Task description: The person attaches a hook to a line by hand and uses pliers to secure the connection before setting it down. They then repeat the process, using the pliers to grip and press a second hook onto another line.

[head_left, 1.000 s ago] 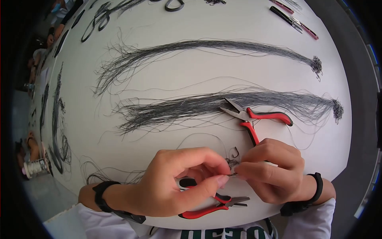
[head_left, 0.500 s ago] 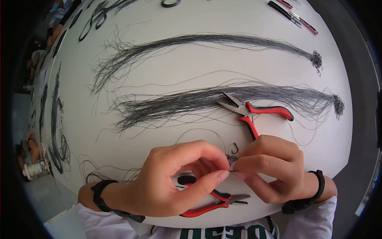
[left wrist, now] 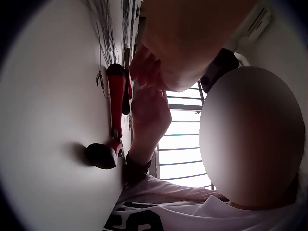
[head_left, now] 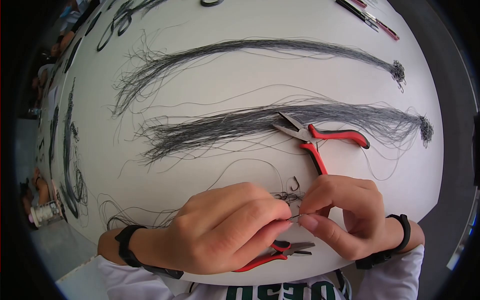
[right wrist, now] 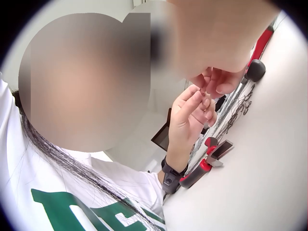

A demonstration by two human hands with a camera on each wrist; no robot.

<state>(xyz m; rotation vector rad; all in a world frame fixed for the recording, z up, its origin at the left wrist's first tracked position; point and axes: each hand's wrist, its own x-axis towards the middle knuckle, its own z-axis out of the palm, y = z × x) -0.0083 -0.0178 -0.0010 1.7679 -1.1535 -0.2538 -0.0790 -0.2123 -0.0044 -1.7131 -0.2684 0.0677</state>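
Close together over the near part of the table, my two hands meet fingertip to fingertip. A short thin dark strand, looking like fishing line, spans the small gap between them. My left hand pinches it, fingers bent over and covering most of it. At the other end, my right hand pinches it between thumb and forefinger. Just beyond the fingertips lie a tangle of small dark hooks and a single fish hook. Red-handled pliers lie below the hands, partly hidden by the left one.
Another pair of red-handled pliers lies with jaws apart on a long bundle of line. A second bundle curves behind it, hooks clustered at its right end. Cutters sit far right; a spool stands far left.
My left hand has rolled over, its back now facing up and its fingers closer together. The right thumb and forefinger have spread into a rounder pinch. The pliers stay put.
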